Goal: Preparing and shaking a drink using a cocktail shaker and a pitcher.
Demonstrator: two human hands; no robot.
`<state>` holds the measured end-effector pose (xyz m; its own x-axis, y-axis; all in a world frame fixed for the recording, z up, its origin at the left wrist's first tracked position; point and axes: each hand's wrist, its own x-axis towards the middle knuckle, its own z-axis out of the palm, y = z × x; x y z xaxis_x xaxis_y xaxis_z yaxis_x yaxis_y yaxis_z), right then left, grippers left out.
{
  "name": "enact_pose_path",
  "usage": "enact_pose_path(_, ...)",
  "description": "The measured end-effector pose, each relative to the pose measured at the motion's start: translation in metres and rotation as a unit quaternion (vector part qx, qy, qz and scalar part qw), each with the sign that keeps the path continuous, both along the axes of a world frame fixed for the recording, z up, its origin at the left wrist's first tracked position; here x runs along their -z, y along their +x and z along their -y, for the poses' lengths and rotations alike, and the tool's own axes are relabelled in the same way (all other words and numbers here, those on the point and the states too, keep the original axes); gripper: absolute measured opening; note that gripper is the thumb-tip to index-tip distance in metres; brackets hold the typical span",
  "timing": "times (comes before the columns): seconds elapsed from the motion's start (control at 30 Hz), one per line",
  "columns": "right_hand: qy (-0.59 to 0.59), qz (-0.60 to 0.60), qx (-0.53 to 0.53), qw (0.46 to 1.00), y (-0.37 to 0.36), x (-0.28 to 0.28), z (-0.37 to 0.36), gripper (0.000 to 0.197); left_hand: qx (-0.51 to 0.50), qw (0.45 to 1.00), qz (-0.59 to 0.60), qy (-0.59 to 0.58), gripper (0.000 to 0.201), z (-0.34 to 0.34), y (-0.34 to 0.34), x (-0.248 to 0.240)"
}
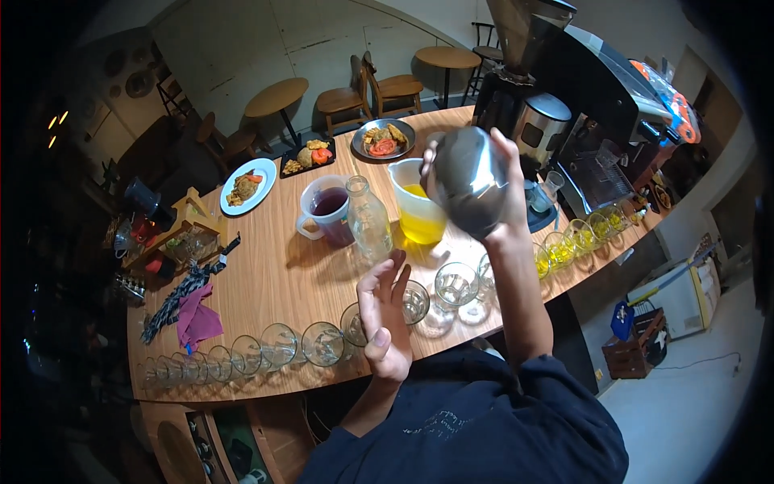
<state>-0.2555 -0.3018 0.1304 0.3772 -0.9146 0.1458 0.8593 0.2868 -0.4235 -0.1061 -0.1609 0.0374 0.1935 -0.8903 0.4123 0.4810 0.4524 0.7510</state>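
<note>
My right hand [510,211] is raised over the counter, its fingers wrapped round a shiny dark metal shaker [469,179] whose rounded end faces up toward me. Fingers apart and holding nothing, my left hand [385,327] hovers above the row of clear glasses [323,344] at the near edge. Just beyond it stands a clear glass carafe [369,227]. A translucent pitcher of yellow liquid [422,228] is partly hidden behind the shaker. Left of the carafe is another pitcher with dark purple liquid [332,211]. Yellow shows in the glasses [559,252] along the right edge.
A white plate [264,202], a black tray [328,150] and a round dark plate [409,133] of food line the far side. A pink cloth [200,317] and wooden rack [187,222] lie left. A coffee grinder [504,89] and espresso machine [601,105] stand right.
</note>
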Motion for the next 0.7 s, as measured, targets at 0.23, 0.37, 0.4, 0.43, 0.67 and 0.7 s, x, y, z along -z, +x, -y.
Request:
enact_pose_path(0.23,-0.082,-0.099,0.178,0.976,0.002,0.034,-0.021,0.042,-0.020,0.999,0.002,-0.025,0.086,0.006,0.009,0.003)
enact_pose_path(0.37,0.351,0.057,-0.118,0.927,0.003,0.098,-0.073,0.047,-0.005,1.000,0.001,0.020,0.085,0.001,0.009,0.021)
enact_pose_path(0.4,0.213,-0.111,-0.047,0.970,-0.013,0.127,-0.082,0.047,0.003,0.999,-0.002,0.041,0.085,-0.001,0.004,0.022)
enact_pose_path(0.43,0.179,-0.170,0.004,0.969,-0.010,0.129,-0.089,0.044,0.003,0.999,0.001,0.041,0.085,0.000,0.002,0.024)
enact_pose_path(0.67,-0.013,-0.122,0.144,0.982,0.013,0.043,-0.029,0.059,0.013,0.999,0.015,0.040,0.093,0.012,-0.003,0.006)
enact_pose_path(0.7,-0.103,-0.160,0.228,0.955,0.025,0.019,-0.025,0.061,0.001,1.000,-0.001,0.030,0.094,0.016,-0.006,0.001)
